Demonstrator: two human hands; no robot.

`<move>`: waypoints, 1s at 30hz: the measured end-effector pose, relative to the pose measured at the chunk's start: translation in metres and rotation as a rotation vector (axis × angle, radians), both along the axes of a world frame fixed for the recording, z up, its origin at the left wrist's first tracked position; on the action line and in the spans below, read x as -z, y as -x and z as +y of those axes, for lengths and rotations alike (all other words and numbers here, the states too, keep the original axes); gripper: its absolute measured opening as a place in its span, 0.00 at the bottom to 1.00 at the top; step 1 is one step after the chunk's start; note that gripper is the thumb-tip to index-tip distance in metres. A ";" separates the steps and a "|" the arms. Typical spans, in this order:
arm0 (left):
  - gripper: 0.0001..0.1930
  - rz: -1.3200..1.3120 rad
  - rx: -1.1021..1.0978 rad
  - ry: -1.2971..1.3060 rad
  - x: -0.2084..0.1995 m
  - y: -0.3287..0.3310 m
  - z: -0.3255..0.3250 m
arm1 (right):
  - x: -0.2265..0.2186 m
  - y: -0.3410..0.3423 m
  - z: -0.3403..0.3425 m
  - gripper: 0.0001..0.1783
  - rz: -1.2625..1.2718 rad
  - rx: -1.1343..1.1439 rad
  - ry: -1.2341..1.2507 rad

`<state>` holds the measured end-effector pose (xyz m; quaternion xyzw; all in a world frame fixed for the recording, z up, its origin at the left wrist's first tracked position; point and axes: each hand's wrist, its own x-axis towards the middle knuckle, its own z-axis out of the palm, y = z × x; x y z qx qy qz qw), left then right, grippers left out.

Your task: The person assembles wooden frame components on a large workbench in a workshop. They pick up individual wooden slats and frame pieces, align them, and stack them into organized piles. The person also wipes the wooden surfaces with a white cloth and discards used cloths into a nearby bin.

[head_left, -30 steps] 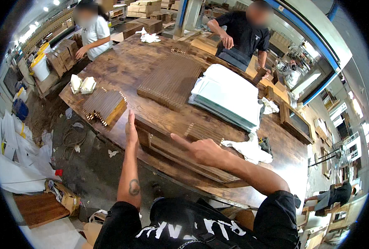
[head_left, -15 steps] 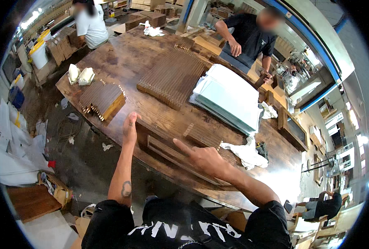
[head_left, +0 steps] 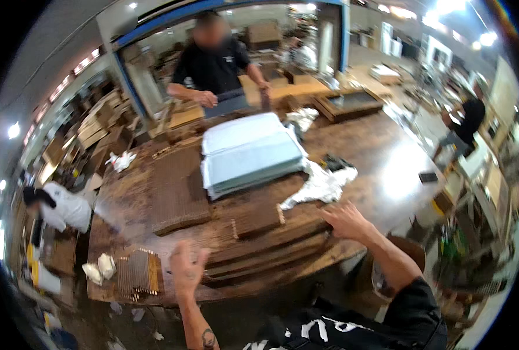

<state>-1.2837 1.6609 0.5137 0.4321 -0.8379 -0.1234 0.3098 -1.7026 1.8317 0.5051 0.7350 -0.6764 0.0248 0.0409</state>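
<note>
A long brown wooden frame [head_left: 271,265] lies along the near side of the table, smeared by motion. My left hand [head_left: 187,267] is at its left end with fingers spread, holding nothing that I can see. At the other end, my right hand [head_left: 347,221] grips the frame's right corner, its fingers bent over the wood. Just beyond the frame is a small bundle of brown wooden strips [head_left: 257,221] with pale ends. A white cloth [head_left: 320,185] lies crumpled beyond my right hand.
Glass sheets [head_left: 253,153] are stacked mid-table beside a wide row of brown strips [head_left: 179,189]. Another strip stack [head_left: 137,274] and white wrapped lumps [head_left: 100,268] sit at the left. A framed panel [head_left: 348,104] and phone [head_left: 428,177] lie right; a co-worker [head_left: 215,70] stands opposite.
My view has swung round to the right. My left hand has let go of the frame's left end and spread its fingers. My right hand has moved from the frame's middle to its right end.
</note>
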 end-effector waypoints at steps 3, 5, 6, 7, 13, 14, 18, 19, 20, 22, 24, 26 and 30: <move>0.35 -0.441 0.510 -0.330 -0.014 0.093 0.026 | 0.000 0.016 0.005 0.46 0.098 0.144 -0.193; 0.31 -0.555 0.580 -0.313 -0.001 0.130 0.024 | -0.012 0.024 0.023 0.53 -0.087 0.282 -0.158; 0.29 -0.582 0.597 -0.345 0.002 0.146 0.025 | 0.008 0.038 0.039 0.54 -0.322 0.397 -0.059; 0.27 -0.599 0.598 -0.363 0.000 0.162 0.025 | 0.015 0.047 0.046 0.56 -0.544 0.498 0.060; 0.22 -0.622 0.663 -0.424 -0.015 0.228 0.060 | 0.103 0.003 0.069 0.48 -0.882 0.620 0.083; 0.21 -0.519 0.712 -0.366 -0.008 0.229 0.059 | 0.114 -0.003 0.066 0.45 -0.883 0.660 0.173; 0.20 -0.740 0.626 -0.440 -0.019 0.233 0.066 | 0.141 0.005 0.062 0.43 -0.935 0.521 0.329; 0.20 -0.723 0.628 -0.407 -0.016 0.231 0.065 | 0.137 0.004 0.061 0.45 -0.907 0.542 0.299; 0.20 -0.707 0.630 -0.375 -0.012 0.226 0.063 | 0.133 0.001 0.060 0.47 -0.878 0.562 0.270; 0.20 -0.696 0.621 -0.356 -0.010 0.225 0.064 | 0.120 0.000 0.060 0.48 -0.869 0.585 0.217; 0.21 -0.707 0.596 -0.385 -0.012 0.226 0.067 | 0.110 0.001 0.062 0.45 -0.911 0.589 0.169; 0.21 -0.676 0.620 -0.346 -0.012 0.223 0.064 | 0.117 0.004 0.063 0.42 -0.913 0.580 0.177; 0.20 -0.683 0.625 -0.353 -0.006 0.219 0.055 | 0.118 0.003 0.060 0.40 -0.941 0.586 0.195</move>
